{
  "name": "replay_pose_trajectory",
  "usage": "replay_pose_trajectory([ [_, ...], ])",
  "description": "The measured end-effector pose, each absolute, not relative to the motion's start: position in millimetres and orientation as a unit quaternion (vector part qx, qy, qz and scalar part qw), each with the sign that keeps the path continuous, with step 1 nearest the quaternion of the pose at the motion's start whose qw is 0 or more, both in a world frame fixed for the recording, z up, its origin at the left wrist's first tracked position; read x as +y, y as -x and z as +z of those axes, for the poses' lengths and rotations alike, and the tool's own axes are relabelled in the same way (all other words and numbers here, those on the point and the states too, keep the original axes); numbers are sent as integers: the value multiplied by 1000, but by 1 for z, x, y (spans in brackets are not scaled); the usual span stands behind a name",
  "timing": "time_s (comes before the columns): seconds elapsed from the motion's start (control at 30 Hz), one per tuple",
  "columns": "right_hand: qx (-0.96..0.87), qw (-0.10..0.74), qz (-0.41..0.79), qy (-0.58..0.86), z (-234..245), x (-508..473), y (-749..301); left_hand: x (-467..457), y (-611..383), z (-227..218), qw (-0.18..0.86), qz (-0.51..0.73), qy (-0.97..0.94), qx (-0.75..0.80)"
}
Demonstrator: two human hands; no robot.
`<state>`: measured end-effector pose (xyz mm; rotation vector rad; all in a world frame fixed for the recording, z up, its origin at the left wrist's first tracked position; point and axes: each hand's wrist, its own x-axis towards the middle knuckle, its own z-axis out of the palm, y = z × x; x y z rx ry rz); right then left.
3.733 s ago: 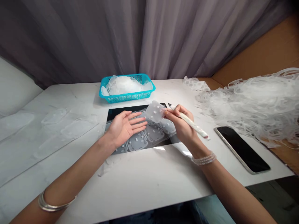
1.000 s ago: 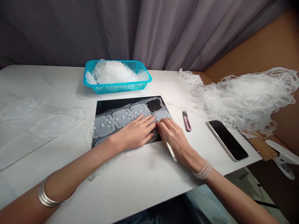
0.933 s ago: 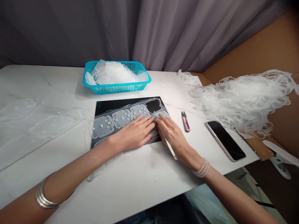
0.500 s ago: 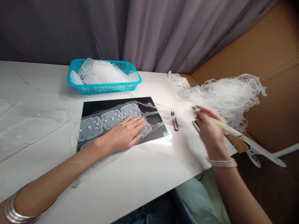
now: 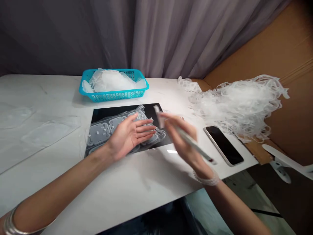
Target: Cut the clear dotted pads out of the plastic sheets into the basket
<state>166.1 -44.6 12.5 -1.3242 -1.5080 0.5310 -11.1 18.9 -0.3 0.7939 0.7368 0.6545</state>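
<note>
My left hand is turned with its palm showing and fingers stretched out, over a sheet of translucent moulded pieces. The sheet lies on a glossy black board. My right hand is closed around a slim white pen-shaped tool, just right of the board's edge. Whitish material shows in front of the right fingers, blurred by motion; I cannot tell whether it is held. The tool's tip is not clear.
A blue basket of translucent pieces stands at the back. Tangled translucent trimmings are heaped at the right, near a black-screened phone. Clear plastic sheeting lies at the left. A cardboard panel borders the right side.
My left hand has turned from palm down to palm showing. My right hand has moved left with the tool, baring the phone. The loose strands at the sheet's right end no longer stretch past the board.
</note>
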Motion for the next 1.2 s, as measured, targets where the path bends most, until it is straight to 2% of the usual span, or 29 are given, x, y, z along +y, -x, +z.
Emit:
replay_pose_trajectory([
  [0.07, -687, 438, 318, 485, 15, -43, -149, 15, 18, 3, 839, 320, -296, 326],
  [0.1, -686, 437, 360, 457, 16, -41, -145, 13, 22, 2, 843, 329, -278, 322],
  [0.17, -632, 499, 400, 437, 20, -36, -145, 10, 33, -1, 848, 336, -258, 319],
  [0.23, -554, 579, 381, 461, 24, -25, -152, 8, 43, -5, 853, 335, -247, 313],
  [0.37, -479, 637, 318, 515, 19, -1, -165, 7, 56, -12, 859, 337, -240, 303],
  [0.5, -476, 608, 348, 533, 1, 8, -169, 8, 59, -14, 871, 328, -227, 287],
  [0.77, -489, 534, 492, 483, -9, 1, -166, 5, 59, -13, 888, 303, -206, 279],
  [1.2, -515, 495, 533, 453, -8, -5, -161, 5, 58, -11, 901, 292, -190, 260],
])
